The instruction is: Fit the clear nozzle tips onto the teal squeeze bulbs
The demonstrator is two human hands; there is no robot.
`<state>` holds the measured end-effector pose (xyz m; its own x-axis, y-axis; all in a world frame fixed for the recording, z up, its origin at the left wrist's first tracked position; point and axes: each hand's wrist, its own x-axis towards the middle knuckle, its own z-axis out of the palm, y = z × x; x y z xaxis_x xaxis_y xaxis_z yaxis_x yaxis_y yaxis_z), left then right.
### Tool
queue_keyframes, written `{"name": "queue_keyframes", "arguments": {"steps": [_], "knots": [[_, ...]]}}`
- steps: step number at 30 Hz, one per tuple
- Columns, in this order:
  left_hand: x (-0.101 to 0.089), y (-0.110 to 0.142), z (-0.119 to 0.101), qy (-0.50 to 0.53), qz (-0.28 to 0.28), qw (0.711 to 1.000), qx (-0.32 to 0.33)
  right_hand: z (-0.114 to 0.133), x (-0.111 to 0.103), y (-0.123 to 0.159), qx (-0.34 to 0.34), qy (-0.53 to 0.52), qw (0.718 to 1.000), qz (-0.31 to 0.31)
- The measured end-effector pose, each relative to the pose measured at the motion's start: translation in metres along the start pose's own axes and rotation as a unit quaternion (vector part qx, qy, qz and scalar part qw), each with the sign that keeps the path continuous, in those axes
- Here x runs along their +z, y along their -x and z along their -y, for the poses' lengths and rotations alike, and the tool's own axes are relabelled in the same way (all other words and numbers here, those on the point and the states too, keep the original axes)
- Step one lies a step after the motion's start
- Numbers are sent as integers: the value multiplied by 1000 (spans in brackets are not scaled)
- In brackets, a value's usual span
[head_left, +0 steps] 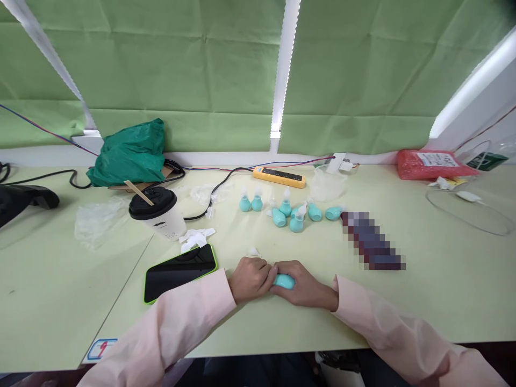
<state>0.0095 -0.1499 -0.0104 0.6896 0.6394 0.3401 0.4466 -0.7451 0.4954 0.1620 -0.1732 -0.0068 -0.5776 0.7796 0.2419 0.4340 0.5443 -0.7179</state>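
My right hand (303,285) is wrapped round a teal squeeze bulb (284,280) just above the near part of the table. Pressed against it, my left hand (250,279) is closed at the bulb's left end; whatever its fingers grip there is hidden. A small clear tip (253,251) lies just beyond my left hand. Farther out, several more teal bulbs with clear tips are gathered, among them an upright bulb (296,223) and a tipped-over bulb (279,217). Two others stand side by side, the left bulb (244,202) and the right bulb (257,202).
Left of my arms lie a phone (181,271), crumpled tissue (196,238) and a lidded cup (163,220) with a wooden stick. Behind are a green bag (129,153) and a yellow power strip (279,177). A blurred dark object (373,242) and a red package (435,164) are rightward.
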Motion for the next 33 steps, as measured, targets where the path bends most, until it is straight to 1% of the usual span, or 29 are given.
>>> {"name": "queue_keyframes", "arguments": {"steps": [2, 3, 6, 8, 9, 10, 12, 13, 14, 16, 18, 20, 22, 24, 26, 28, 30, 32, 33], "knots": [[-1, 0, 0, 67, 16, 997, -18, 2, -1, 0, -18, -7, 1000, 18], [-1, 0, -1, 119, 22, 992, -41, 3, -2, 0, -24, -4, 999, 25], [-5, 0, -1, 270, 15, 953, -136, 4, -6, 2, -58, 28, 997, 39], [-9, -1, 1, 324, -14, 925, -195, 1, -11, 2, -89, 48, 995, 25], [-11, -2, 2, 347, -37, 911, -221, -2, -14, 2, -92, 61, 994, 7], [-13, -2, 5, 374, -59, 894, -242, -5, -16, 1, -82, 78, 993, -18], [-15, -3, 10, 456, -90, 844, -268, -13, -20, -1, -31, 139, 988, -65], [-15, -3, 12, 496, -95, 820, -269, -18, -21, -3, -3, 181, 980, -81], [-15, -3, 14, 528, -92, 802, -262, -22, -21, -4, 20, 225, 970, -88], [-13, -3, 16, 562, -79, 782, -257, -28, -19, -8, 45, 296, 951, -82], [-12, -3, 16, 559, -65, 781, -270, -32, -16, -10, 46, 332, 940, -70], [-10, -4, 14, 526, -55, 801, -281, -32, -13, -10, 33, 346, 934, -76], [-9, -5, 11, 474, -62, 835, -272, -30, -12, -9, 12, 346, 931, -115], [-9, -5, 9, 422, -72, 868, -249, -28, -11, -5, -21, 326, 929, -172], [-7, -5, 7, 390, -88, 886, -233, -26, -10, -1, -51, 291, 932, -207], [-6, -4, 5, 384, -111, 888, -229, -24, -9, 1, -60, 254, 944, -202], [-4, -2, 4, 394, -137, 879, -230, -23, -9, 1, -51, 216, 959, -176], [-3, 0, 4, 400, -147, 875, -230, -22, -9, -1, -40, 171, 970, -165], [-3, 0, 3, 395, -145, 877, -230, -22, -9, -1, -35, 148, 974, -168]]}}
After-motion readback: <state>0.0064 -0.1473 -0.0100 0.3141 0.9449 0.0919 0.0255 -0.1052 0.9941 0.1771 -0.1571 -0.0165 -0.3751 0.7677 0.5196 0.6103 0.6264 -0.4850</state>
